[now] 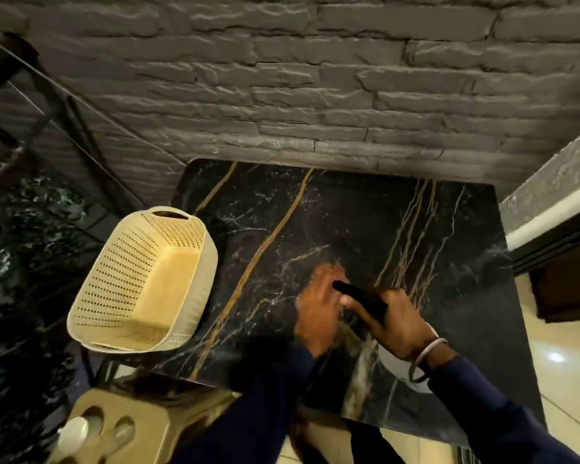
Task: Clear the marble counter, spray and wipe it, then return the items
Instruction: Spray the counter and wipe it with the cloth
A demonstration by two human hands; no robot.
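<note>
Obs., own arms. Both are covered by long sleeves in dark navy cloth, plain as far as I can tell.

My left sleeve (265, 396) reads nearly black in this light and ends at the wrist. My right sleeve (503, 416) is the same colour and also ends at the wrist.

I wear one thin bangle (431, 348) of pale silvery metal on the right wrist, between hand and cuff. A second loop shows just below it; I cannot tell whether it is a separate piece.

My left hand (317, 306) is bare and blurred, so detail is unreadable. My right hand (400, 326) is bare and sharper.
</note>
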